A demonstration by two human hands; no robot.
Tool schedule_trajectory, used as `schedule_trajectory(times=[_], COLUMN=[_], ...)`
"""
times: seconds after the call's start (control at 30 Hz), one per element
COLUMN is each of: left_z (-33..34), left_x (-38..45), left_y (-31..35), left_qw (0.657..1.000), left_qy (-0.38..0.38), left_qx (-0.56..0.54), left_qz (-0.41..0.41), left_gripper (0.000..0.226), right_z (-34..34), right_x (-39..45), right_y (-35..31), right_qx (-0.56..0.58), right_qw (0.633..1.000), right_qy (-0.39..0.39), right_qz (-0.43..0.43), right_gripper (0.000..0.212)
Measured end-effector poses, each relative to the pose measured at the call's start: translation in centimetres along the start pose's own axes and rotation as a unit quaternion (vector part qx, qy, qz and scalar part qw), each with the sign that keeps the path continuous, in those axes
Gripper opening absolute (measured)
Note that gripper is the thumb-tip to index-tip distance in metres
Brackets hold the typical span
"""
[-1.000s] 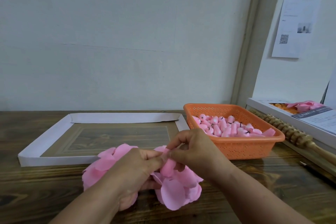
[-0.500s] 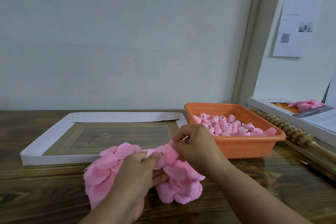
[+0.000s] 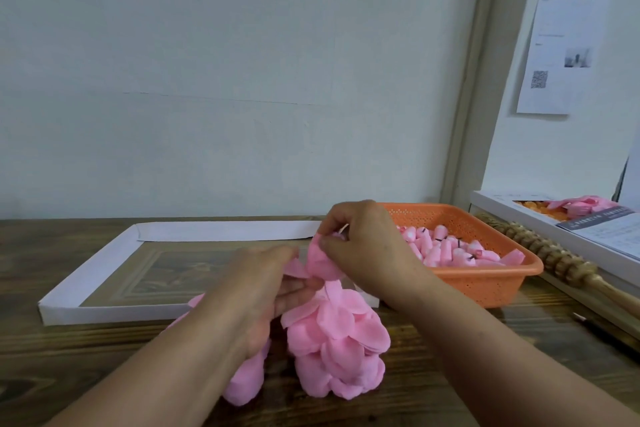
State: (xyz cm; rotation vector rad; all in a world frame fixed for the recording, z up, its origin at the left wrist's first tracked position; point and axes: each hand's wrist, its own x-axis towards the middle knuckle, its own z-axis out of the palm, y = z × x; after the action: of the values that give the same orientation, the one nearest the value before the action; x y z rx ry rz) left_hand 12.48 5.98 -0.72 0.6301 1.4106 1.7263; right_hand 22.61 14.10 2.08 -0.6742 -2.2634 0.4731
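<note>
Dark wooden table (image 3: pixel 104 374) against a plain pale wall, printed sheet (image 3: pixel 561 52) stuck up at far right. Pinched the top edge of the pink petal bunch (image 3: pixel 336 333) with the right hand (image 3: pixel 367 246), thumb and fingertips tight on one petal, up in front of the far left corner of the orange basket (image 3: pixel 485 284). Gripped the bunch lower down with the left hand (image 3: pixel 263 288), fingers curled into the petals from the left. Kept the bunch between both hands over the table's near middle, lower petals hanging down to or near the wood, contact not clear. Against half a second before: raised the right hand, from level with the basket's near left corner to its far rim; stretched the bunch taller and narrower, from a low wide heap into a hanging strand; brought the left hand up too, from the bunch's near edge to its middle. Left as before: pink buds (image 3: pixel 446 250) heaped in the basket, white cardboard frame (image 3: pixel 86 288) flat on the table behind the hands, beaded wooden roller (image 3: pixel 554 256) just right of the basket, white box (image 3: pixel 491 199) with more pink pieces at far right, dark pen (image 3: pixel 602 333) near the right edge
</note>
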Motion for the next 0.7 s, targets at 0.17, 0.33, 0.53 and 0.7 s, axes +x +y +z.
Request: schedule_trajectory(times=[0.17,0.33,0.53,0.7], left_z=[0.7,0.9,0.9,0.2], left_x=[-0.3,-0.4,0.1,0.4], left_y=[-0.3,-0.9,-1.3,-0.9], left_qw=[0.996,0.997,0.997,0.995], left_qy=[-0.011,0.001,0.033,0.028], left_qx=[-0.083,-0.068,-0.059,0.075], left_qz=[0.010,0.036,0.044,0.067], left_gripper=[0.015,0.032,0.012,0.032], right_z=[-0.1,-0.3,-0.3,0.3], right_x=[0.8,0.9,0.5,-0.5], right_y=[0.2,0.4,0.5,0.7], right_qx=[0.018,0.016,0.011,0.024], right_qw=[0.998,0.998,0.999,0.999], right_qy=[0.039,0.048,0.031,-0.017], right_qz=[0.041,0.044,0.027,0.019], right_gripper=[0.019,0.018,0.018,0.019])
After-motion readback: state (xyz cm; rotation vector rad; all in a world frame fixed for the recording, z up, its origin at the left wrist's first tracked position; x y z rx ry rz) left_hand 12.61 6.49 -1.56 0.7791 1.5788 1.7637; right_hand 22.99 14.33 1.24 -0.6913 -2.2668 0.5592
